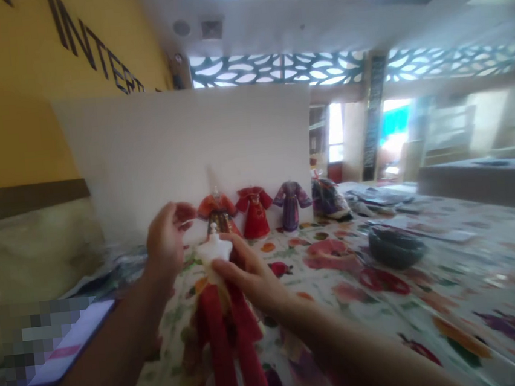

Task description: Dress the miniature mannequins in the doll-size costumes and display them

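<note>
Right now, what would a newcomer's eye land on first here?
Probably the white dress form held in the right hand near the centre, with the left hand raised beside it. Behind it, three small robes, orange, red and purple, stand in a row before the white board.

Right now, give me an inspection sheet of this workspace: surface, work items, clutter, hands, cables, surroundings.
Surface: white flower-patterned tablecloth, blurred at right.
Work items: small white dress form; long red fabric strips below it; miniature orange robe, red robe and purple robe standing in a row behind.
Clutter: round dark grey bowl at right; flat pale-faced, dark-edged object at left.
Hands: right hand grips the dress form; left hand raised beside it, loosely curled.
Cables: nothing seen.
Surroundings: upright white panel, yellow lettered wall.
</note>
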A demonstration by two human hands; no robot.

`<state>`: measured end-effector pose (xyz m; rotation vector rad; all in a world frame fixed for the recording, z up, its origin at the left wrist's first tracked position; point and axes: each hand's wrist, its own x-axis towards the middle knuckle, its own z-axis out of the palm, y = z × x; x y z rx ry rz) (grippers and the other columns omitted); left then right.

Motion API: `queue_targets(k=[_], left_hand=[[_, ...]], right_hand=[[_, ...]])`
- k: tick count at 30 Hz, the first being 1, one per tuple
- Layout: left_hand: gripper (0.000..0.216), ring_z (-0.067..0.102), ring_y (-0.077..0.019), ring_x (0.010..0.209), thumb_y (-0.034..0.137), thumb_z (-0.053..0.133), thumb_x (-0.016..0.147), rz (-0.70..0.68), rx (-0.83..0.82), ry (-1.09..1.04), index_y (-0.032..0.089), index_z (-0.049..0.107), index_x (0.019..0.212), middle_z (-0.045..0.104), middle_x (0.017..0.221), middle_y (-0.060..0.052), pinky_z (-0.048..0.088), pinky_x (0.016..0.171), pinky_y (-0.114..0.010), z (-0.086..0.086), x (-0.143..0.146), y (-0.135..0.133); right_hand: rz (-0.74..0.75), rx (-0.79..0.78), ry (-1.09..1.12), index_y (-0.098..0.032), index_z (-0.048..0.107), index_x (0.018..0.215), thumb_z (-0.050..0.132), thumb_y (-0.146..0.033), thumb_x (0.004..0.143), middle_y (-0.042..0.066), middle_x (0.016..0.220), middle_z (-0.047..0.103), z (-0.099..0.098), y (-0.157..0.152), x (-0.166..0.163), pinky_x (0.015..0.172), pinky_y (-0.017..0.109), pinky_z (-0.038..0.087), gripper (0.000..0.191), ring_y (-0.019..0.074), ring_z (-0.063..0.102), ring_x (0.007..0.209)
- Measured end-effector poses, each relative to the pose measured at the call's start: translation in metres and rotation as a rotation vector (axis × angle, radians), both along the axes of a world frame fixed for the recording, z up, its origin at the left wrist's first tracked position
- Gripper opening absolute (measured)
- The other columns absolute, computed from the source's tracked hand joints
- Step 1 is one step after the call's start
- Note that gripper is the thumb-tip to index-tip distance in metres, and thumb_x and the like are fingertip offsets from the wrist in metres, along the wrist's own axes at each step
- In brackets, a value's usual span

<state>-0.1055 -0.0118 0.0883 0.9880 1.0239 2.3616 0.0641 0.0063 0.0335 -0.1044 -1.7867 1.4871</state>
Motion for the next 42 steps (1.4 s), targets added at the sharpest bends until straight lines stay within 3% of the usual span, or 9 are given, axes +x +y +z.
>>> queue_targets(k=[5,9,14,20,24,32,34,38,42], left_hand=[[0.031,0.059,-0.0130,0.064,0.045,0.062,0.082,-0.094,-0.061,0.076,0.017,0.064,0.071,0.063,0.068,-0.001,0.048,0.068,-0.026,0.000,0.010,-0.012],[0.033,0.059,-0.0140,0.060,0.048,0.072,0.076,-0.173,-0.173,0.077,0.016,0.067,0.070,0.065,0.065,-0.001,0.048,0.062,-0.026,-0.027,0.026,-0.023],[0.020,0.063,-0.0191,0.069,0.039,0.071,0.075,-0.267,-0.290,0.018,0.020,0.075,0.080,0.072,0.075,-0.002,0.052,0.067,-0.030,-0.054,0.042,-0.040],[0.016,0.063,-0.0242,0.076,0.036,0.068,0.072,-0.111,-0.464,0.096,0.023,0.073,0.064,0.071,0.070,-0.001,0.053,0.070,-0.031,-0.057,0.043,-0.052],[0.018,0.064,-0.0261,0.086,0.038,0.065,0.080,-0.132,-0.528,0.226,0.024,0.076,0.078,0.074,0.084,-0.002,0.053,0.081,-0.034,-0.070,0.032,-0.050],[0.029,0.067,-0.0275,0.097,0.046,0.058,0.090,-0.358,-0.464,0.158,0.026,0.077,0.098,0.076,0.096,-0.002,0.055,0.085,-0.036,-0.064,0.029,-0.049],[0.030,0.066,-0.0270,0.099,0.049,0.059,0.089,-0.348,-0.458,0.134,0.027,0.078,0.095,0.076,0.096,-0.003,0.055,0.087,-0.035,-0.060,0.029,-0.049],[0.027,0.065,-0.0273,0.104,0.049,0.067,0.081,-0.171,-0.471,0.133,0.025,0.079,0.080,0.076,0.094,-0.004,0.053,0.092,-0.033,-0.060,0.029,-0.051],[0.026,0.061,-0.0278,0.115,0.046,0.068,0.083,-0.195,-0.438,0.267,0.027,0.079,0.097,0.074,0.108,-0.004,0.047,0.103,-0.035,-0.071,0.023,-0.051]], right_hand=[[0.010,-0.002,-0.010,-0.025,0.052,0.128,0.066,-0.049,0.088,0.002,0.099,0.061,-0.002,-0.001,0.003,0.075,0.030,0.048,0.049,0.0200,0.058,0.096],[0.101,-0.020,0.038,-0.027,0.053,0.129,0.068,-0.047,0.088,0.005,0.112,0.064,-0.002,-0.002,0.007,0.084,0.032,0.051,0.048,0.0213,0.060,0.106],[0.144,-0.010,0.053,-0.025,0.056,0.128,0.068,-0.043,0.091,0.004,0.114,0.065,-0.006,0.001,0.008,0.091,0.033,0.050,0.043,0.0196,0.062,0.105],[0.121,-0.020,0.028,-0.025,0.058,0.129,0.070,-0.040,0.090,0.005,0.119,0.065,-0.013,0.007,0.007,0.094,0.035,0.050,0.043,0.0204,0.062,0.107],[0.109,-0.045,0.015,-0.026,0.056,0.132,0.070,-0.039,0.090,0.006,0.121,0.064,-0.013,0.007,0.008,0.092,0.036,0.052,0.045,0.0213,0.063,0.108],[-0.026,0.120,-0.042,-0.027,0.057,0.130,0.070,-0.035,0.090,0.004,0.116,0.066,-0.012,0.008,0.011,0.092,0.036,0.052,0.042,0.0197,0.064,0.102],[-0.067,0.157,-0.062,-0.027,0.059,0.126,0.069,-0.034,0.091,0.004,0.116,0.067,-0.011,0.007,0.012,0.090,0.035,0.052,0.037,0.0190,0.064,0.101],[-0.136,0.217,-0.085,-0.027,0.061,0.124,0.070,-0.028,0.089,0.003,0.113,0.067,-0.007,0.006,0.014,0.088,0.033,0.052,0.036,0.0181,0.063,0.097],[-0.206,0.303,-0.071,-0.026,0.059,0.126,0.070,-0.031,0.089,0.002,0.103,0.067,-0.005,0.007,0.015,0.082,0.031,0.051,0.039,0.0169,0.061,0.090]])
